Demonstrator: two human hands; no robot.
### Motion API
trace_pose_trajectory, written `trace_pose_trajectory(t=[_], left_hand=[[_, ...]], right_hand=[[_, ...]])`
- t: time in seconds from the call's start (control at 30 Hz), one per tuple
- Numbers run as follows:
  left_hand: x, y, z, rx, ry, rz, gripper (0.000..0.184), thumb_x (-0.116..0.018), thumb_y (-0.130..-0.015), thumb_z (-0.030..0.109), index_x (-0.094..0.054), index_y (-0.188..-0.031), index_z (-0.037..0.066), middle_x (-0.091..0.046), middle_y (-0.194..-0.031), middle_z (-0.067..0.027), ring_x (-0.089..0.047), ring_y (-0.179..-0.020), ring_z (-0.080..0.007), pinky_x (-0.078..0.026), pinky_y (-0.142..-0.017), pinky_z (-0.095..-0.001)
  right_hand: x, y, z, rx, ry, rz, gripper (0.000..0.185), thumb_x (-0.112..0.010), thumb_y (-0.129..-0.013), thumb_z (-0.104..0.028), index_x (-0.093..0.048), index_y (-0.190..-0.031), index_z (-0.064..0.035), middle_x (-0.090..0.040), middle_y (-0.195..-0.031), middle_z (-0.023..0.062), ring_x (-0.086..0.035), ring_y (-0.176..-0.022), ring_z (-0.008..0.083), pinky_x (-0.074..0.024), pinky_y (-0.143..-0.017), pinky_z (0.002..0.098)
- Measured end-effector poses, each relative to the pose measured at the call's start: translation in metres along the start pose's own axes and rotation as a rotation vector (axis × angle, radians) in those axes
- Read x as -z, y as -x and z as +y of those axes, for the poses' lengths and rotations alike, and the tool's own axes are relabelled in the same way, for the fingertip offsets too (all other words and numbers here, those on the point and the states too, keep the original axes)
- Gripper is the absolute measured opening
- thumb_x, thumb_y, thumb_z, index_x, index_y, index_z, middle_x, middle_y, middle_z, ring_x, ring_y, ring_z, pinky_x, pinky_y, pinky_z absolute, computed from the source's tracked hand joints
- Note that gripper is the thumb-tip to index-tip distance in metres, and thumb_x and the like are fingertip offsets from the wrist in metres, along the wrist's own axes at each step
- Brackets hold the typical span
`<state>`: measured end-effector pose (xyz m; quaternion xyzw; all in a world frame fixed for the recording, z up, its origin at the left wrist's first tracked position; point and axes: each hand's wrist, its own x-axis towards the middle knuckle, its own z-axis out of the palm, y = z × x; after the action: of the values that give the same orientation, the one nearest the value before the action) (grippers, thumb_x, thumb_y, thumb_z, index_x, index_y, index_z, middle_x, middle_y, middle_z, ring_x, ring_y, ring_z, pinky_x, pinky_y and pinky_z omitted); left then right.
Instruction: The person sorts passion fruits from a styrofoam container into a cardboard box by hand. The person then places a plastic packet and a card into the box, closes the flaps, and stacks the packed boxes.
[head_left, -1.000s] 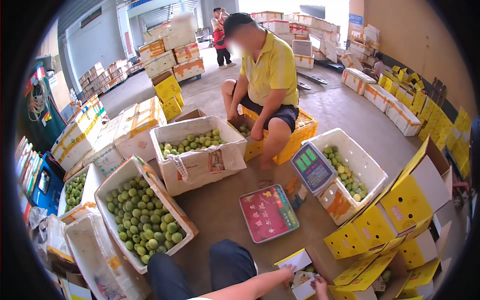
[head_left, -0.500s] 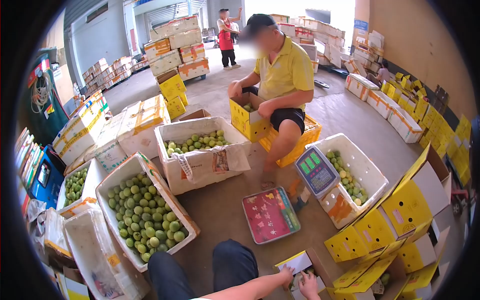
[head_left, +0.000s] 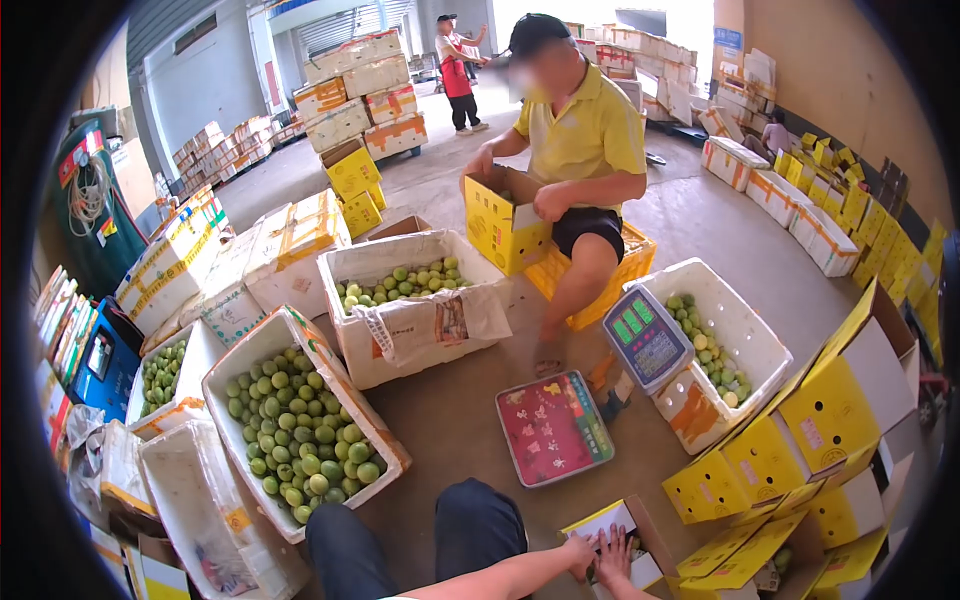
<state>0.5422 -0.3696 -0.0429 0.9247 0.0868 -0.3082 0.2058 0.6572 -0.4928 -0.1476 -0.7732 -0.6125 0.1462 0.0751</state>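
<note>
At the lower right, a small open yellow cardboard box [head_left: 640,512] with a white inner flap sits beside my knees. My left hand [head_left: 577,556] is closed on the near left side of this box, its fingertips partly hidden. My right hand [head_left: 612,560] lies palm down over the box's opening with the fingers stretched out. It covers the contents of the box. To my left, a white foam crate [head_left: 222,372] is full of round green fruit [head_left: 297,430].
A scale with a red platform [head_left: 553,430] and lit display [head_left: 645,338] stands ahead. Foam crates of fruit [head_left: 410,345] surround it. A person in a yellow shirt [head_left: 585,125] sits on a yellow crate [head_left: 640,250], holding a carton [head_left: 500,225]. Yellow cartons [head_left: 770,460] stand right.
My right hand has flattened over the box, its fingers now straighter and covering fruit seen there before. My left hand remains at the box's side. The view has shifted slightly.
</note>
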Motion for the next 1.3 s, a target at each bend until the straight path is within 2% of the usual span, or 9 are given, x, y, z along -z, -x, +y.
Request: trace_pose_trajectory(t=[0.07,0.27,0.47,0.77,0.87,1.0,1.03,1.17,1.3], left_hand=[[-0.002,-0.002,0.002,0.016,-0.059,0.034,0.072,-0.075,-0.059,0.051,-0.06,-0.124,0.022,-0.044,-0.14,-0.0152,-0.044,-0.128,-0.0316,-0.037,-0.099,-0.0582],[-0.009,0.01,-0.003,-0.138,-0.015,0.131,0.033,-0.073,-0.068,0.029,-0.067,-0.097,0.015,-0.069,-0.089,-0.0064,-0.066,-0.087,-0.0271,-0.041,-0.095,-0.0555],[-0.02,0.02,-0.004,-0.46,-0.238,0.459,0.014,-0.059,-0.075,0.009,-0.065,-0.088,0.009,-0.067,-0.088,-0.005,-0.064,-0.093,-0.0223,-0.032,-0.104,-0.0571],[-0.013,0.034,-0.012,-0.27,-0.162,0.513,0.017,-0.058,-0.074,0.013,-0.07,-0.083,0.021,-0.066,-0.082,0.0022,-0.06,-0.093,-0.0206,-0.015,-0.111,-0.0642],[-0.011,0.04,-0.035,-0.193,-0.118,0.573,0.021,-0.06,-0.072,0.016,-0.073,-0.084,0.028,-0.065,-0.077,0.0069,-0.057,-0.095,-0.0199,-0.011,-0.108,-0.0709],[-0.003,0.058,-0.05,0.029,-0.122,0.6,0.011,-0.065,-0.069,0.024,-0.072,-0.077,0.024,-0.061,-0.108,-0.0049,-0.046,-0.123,-0.0256,-0.019,-0.104,-0.0709],[-0.001,0.056,-0.052,0.024,-0.058,0.458,0.014,-0.066,-0.069,0.024,-0.073,-0.082,0.023,-0.05,-0.129,-0.0112,-0.031,-0.136,-0.0304,-0.021,-0.104,-0.0704],[-0.008,0.052,-0.051,-0.038,0.025,0.438,0.015,-0.065,-0.072,0.021,-0.072,-0.085,0.017,-0.044,-0.138,-0.0151,-0.022,-0.14,-0.034,-0.022,-0.106,-0.0665],[-0.006,0.049,-0.039,0.007,0.011,0.454,0.056,-0.069,-0.069,0.016,-0.055,-0.123,0.011,-0.022,-0.149,-0.0243,-0.009,-0.143,-0.0378,-0.024,-0.107,-0.0623]], right_hand=[[0.0,-0.001,-0.002,-0.023,0.004,-0.053,0.071,-0.052,-0.088,-0.043,-0.024,-0.148,-0.0182,-0.004,-0.157,0.0115,-0.001,-0.144,0.0333,-0.001,-0.114,0.0556],[0.016,-0.003,-0.008,-0.048,-0.062,-0.101,0.071,-0.044,-0.09,-0.047,-0.019,-0.15,-0.0182,0.001,-0.157,0.0108,0.005,-0.145,0.0314,0.0026,-0.114,0.0533],[0.019,0.0,-0.01,-0.065,-0.036,-0.114,0.071,-0.043,-0.091,-0.047,-0.016,-0.151,-0.0189,0.002,-0.158,0.0095,0.006,-0.145,0.0297,0.0024,-0.114,0.0539],[0.023,0.0,-0.026,-0.108,-0.058,-0.088,0.071,-0.045,-0.091,-0.047,-0.02,-0.15,-0.0163,-0.001,-0.157,0.0119,0.002,-0.145,0.0324,-0.0007,-0.113,0.0559],[0.005,-0.005,-0.045,-0.159,-0.063,0.066,0.078,-0.047,-0.089,-0.051,-0.021,-0.148,-0.0085,-0.006,-0.155,0.0204,-0.004,-0.143,0.0395,-0.0055,-0.112,0.0589],[0.001,-0.013,-0.077,-0.25,-0.117,0.12,0.08,-0.049,-0.088,-0.051,-0.02,-0.148,-0.0059,-0.006,-0.155,0.0221,-0.003,-0.142,0.0415,-0.0054,-0.112,0.058],[0.0,-0.015,-0.08,-0.277,-0.116,0.138,0.082,-0.051,-0.087,-0.051,-0.02,-0.148,-0.0048,-0.005,-0.154,0.0227,-0.003,-0.142,0.0418,-0.0056,-0.113,0.0573],[0.003,-0.014,-0.083,-0.269,-0.105,0.157,0.088,-0.053,-0.084,-0.054,-0.02,-0.147,-0.002,-0.005,-0.154,0.0239,-0.002,-0.142,0.0425,-0.0057,-0.113,0.0552],[-0.007,-0.017,-0.078,-0.251,0.003,0.162,0.09,-0.056,-0.082,-0.053,-0.021,-0.146,-0.0009,-0.005,-0.154,0.0251,-0.001,-0.143,0.0421,-0.0058,-0.113,0.0557]])
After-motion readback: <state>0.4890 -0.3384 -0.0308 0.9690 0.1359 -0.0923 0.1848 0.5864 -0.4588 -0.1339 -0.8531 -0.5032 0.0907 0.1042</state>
